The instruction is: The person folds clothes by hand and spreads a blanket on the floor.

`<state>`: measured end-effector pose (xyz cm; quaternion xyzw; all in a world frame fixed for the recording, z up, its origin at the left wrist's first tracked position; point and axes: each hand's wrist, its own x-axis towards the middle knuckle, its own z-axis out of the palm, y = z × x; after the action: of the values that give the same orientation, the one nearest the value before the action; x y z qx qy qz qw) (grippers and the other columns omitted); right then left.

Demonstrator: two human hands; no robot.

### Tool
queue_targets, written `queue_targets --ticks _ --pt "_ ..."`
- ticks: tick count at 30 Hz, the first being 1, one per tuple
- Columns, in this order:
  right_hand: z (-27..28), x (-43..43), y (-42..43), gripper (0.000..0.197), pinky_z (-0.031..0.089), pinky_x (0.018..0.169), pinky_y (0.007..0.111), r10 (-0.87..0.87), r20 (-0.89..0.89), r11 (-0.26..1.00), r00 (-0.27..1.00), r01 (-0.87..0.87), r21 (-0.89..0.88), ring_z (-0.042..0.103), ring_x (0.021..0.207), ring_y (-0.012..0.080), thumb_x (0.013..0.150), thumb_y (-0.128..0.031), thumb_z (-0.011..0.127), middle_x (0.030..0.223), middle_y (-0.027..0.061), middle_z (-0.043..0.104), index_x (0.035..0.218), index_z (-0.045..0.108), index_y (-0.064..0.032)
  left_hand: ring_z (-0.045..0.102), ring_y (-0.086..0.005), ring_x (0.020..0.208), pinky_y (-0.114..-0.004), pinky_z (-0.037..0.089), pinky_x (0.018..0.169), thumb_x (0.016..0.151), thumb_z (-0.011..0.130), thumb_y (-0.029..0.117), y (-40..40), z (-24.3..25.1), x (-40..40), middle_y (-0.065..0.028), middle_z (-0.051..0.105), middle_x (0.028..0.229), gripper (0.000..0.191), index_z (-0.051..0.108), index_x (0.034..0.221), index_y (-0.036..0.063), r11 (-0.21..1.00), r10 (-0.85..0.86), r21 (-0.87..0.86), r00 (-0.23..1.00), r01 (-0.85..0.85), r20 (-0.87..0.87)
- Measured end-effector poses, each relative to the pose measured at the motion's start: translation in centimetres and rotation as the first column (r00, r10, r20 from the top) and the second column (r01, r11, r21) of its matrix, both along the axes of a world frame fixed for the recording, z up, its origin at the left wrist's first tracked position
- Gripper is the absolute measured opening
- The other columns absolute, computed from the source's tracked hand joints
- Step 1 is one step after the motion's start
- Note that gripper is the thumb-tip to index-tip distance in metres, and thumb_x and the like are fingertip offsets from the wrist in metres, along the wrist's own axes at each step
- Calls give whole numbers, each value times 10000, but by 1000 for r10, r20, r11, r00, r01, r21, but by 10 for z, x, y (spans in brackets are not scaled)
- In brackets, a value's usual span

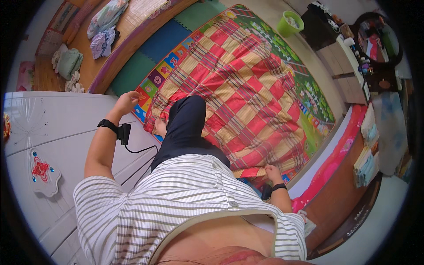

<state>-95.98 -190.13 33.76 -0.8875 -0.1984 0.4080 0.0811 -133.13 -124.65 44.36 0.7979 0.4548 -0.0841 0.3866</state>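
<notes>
A red and beige plaid quilt [241,86] lies spread and wrinkled over a printed play mat [311,89]. At the quilt's near edge, my right hand [273,173] is closed on the cloth, with a dark band on the wrist. My left hand [127,103] is raised beside the mat's lettered border, its fingers loosely curled with nothing seen in them. A black strap and a small cabled device [123,133] sit on that wrist. One bare foot [160,127] rests at the quilt's left edge.
White wardrobe doors [73,132] stand close on the left. Beyond them is a wooden platform [129,29] with clothes [102,43]. A green bin [290,25] stands beyond the mat, near a dresser [344,73]. A wooden bed end [334,185] is at the right.
</notes>
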Motion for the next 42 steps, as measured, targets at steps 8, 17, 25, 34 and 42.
queue_targets --ticks 8,17,25,34,42 --pt "21 56 83 228 499 636 306 -426 -16 905 905 426 14 629 671 185 805 -148 514 786 123 649 949 641 -24 594 -183 875 -297 470 778 782 567 105 75 -61 14 -103 637 937 248 602 998 -11 983 -55 -181 996 42 -69" --pt "35 38 239 197 446 476 269 -526 -81 850 846 523 -55 560 559 131 815 -96 512 698 62 605 964 602 -3 616 -218 848 -311 479 747 800 556 104 317 -94 162 -133 646 921 258 588 1034 1 980 -140 -125 984 153 109" --pt "56 112 385 237 479 621 297 -670 -137 683 729 678 271 607 704 176 862 -105 476 814 95 639 1053 582 -13 616 -178 847 -280 472 750 818 547 99 459 -57 326 -102 644 905 240 597 1037 16 979 -198 14 938 203 283" --pt "66 127 396 271 480 654 316 -829 49 556 557 813 172 624 737 197 881 -144 488 895 133 638 1092 554 12 611 -182 838 -285 476 726 826 536 78 398 30 571 -123 629 936 269 567 1089 32 862 -448 106 645 497 618" --pt "-55 143 349 169 440 510 331 -826 44 555 562 795 245 559 576 185 822 -138 497 681 54 584 835 614 -16 617 -284 874 -360 489 740 818 558 132 356 48 767 -158 627 953 271 572 1071 36 508 -818 213 389 835 424"
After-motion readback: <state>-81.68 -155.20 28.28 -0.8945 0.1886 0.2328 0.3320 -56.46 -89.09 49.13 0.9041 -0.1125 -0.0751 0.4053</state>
